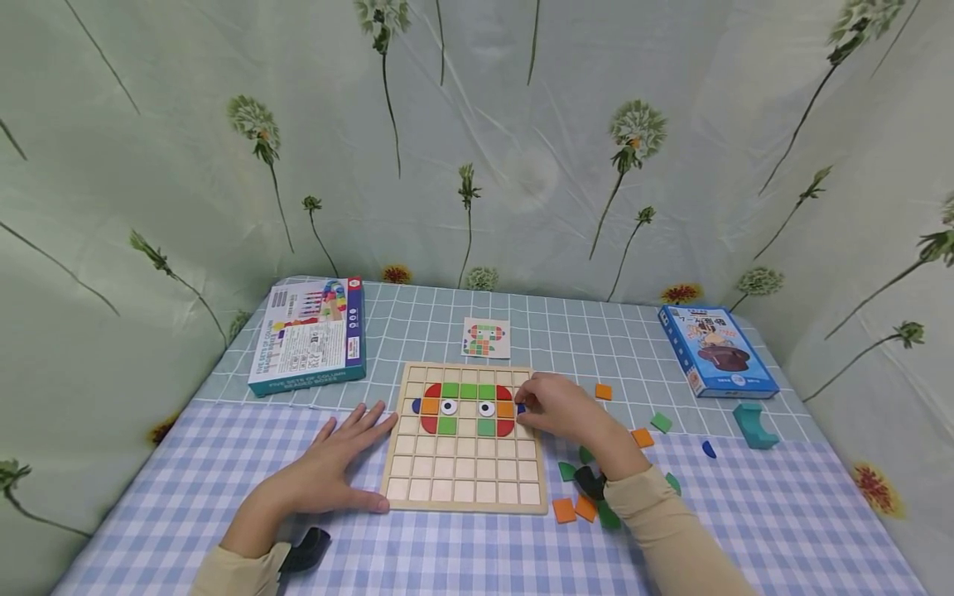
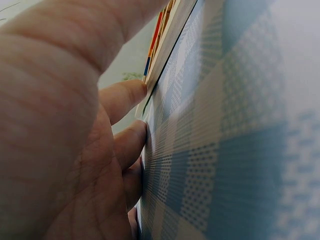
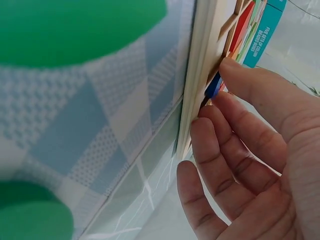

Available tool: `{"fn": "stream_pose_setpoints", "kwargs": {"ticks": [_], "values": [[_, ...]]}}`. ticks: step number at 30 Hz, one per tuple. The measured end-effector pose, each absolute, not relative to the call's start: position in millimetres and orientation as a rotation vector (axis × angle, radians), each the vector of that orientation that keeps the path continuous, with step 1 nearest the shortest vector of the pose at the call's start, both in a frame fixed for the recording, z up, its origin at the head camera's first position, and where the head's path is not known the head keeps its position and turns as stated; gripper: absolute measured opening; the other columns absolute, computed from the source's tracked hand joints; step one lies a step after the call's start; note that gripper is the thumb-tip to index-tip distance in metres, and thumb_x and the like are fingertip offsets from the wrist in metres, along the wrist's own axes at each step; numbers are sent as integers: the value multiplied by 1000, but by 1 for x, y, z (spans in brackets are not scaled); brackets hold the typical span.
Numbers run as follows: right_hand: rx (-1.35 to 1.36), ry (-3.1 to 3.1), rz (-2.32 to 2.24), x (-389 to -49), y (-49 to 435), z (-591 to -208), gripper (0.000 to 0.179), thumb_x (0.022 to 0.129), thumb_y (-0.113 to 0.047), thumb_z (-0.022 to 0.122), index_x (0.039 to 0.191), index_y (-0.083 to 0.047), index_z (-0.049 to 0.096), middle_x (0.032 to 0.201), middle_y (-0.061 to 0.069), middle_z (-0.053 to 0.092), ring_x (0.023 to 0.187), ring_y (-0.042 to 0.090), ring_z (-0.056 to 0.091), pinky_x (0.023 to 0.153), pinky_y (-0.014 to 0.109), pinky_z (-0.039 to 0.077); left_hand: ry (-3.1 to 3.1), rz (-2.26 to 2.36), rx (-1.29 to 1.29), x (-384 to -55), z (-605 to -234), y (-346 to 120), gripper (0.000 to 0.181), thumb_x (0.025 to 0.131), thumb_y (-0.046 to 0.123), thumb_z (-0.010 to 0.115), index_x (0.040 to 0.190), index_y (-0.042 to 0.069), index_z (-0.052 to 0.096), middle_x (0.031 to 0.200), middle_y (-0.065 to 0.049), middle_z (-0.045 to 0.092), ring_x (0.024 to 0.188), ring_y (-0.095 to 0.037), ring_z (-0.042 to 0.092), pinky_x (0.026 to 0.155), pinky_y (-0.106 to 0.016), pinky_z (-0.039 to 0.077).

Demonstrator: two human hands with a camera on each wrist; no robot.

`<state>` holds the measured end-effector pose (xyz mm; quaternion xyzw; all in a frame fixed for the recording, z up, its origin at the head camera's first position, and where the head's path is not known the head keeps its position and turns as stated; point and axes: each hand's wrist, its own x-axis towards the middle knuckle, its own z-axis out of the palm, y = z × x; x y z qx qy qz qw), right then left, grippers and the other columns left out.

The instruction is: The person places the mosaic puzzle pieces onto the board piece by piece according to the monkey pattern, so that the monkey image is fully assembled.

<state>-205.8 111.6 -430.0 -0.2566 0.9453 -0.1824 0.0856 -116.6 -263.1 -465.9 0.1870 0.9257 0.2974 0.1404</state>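
Note:
A wooden grid board point(image 1: 455, 469) lies on the checked cloth, with red, orange, green and white eye-marked tiles set in its upper cells. At its right side my right hand point(image 1: 562, 407) pinches a blue half-circle piece point(image 3: 212, 86) between thumb and index finger, over a cell beside an orange tile point(image 1: 505, 410). My left hand point(image 1: 328, 470) is spread flat on the cloth, its thumb and index fingertips against the board's left edge. Another blue half-circle point(image 1: 416, 406) sits in the board's left column. A pattern card point(image 1: 486, 338) lies behind the board.
Loose orange tiles point(image 1: 564, 510) and green pieces point(image 1: 609, 516) are scattered beneath and around my right forearm. Farther right lie a blue half-circle point(image 1: 709, 449) and a teal arch block point(image 1: 754, 426). Boxes stand at back left point(image 1: 309, 335) and back right point(image 1: 717, 352).

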Motion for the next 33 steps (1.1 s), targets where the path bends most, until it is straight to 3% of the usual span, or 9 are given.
{"fn": "stream_pose_setpoints", "kwargs": {"ticks": [13, 20, 25, 33], "values": [[-760, 2820, -554, -207, 111, -431, 15, 94, -13, 83, 108, -7, 80, 94, -1, 71, 84, 11, 57, 81, 30, 58, 2671, 866, 541, -116, -463, -263, 119, 74, 66, 90, 170, 24, 35, 181, -14, 20, 167, -50, 7, 125, -80, -3], [-759, 2816, -578, -203, 108, -430, 21, 93, -14, 84, 112, -5, 81, 94, 0, 70, 82, 11, 56, 76, 27, 54, 2667, 854, 520, -116, -463, -262, 118, 74, 67, 89, 170, 24, 35, 181, -13, 20, 167, -49, 6, 125, -81, -3], [-707, 2824, -620, -192, 116, -425, 19, 96, -16, 81, 113, -8, 80, 93, -2, 67, 84, 12, 57, 76, 28, 54, 2669, 850, 532, -116, -462, -261, 118, 74, 67, 90, 170, 24, 35, 180, -14, 21, 167, -50, 7, 125, -81, -2], [-627, 2869, -637, -162, 149, -411, 21, 99, -23, 80, 117, -13, 79, 105, -3, 73, 94, 12, 66, 82, 33, 60, 2672, 838, 514, -117, -465, -263, 119, 74, 69, 89, 170, 25, 34, 181, -13, 20, 167, -49, 6, 126, -79, -4]]}}
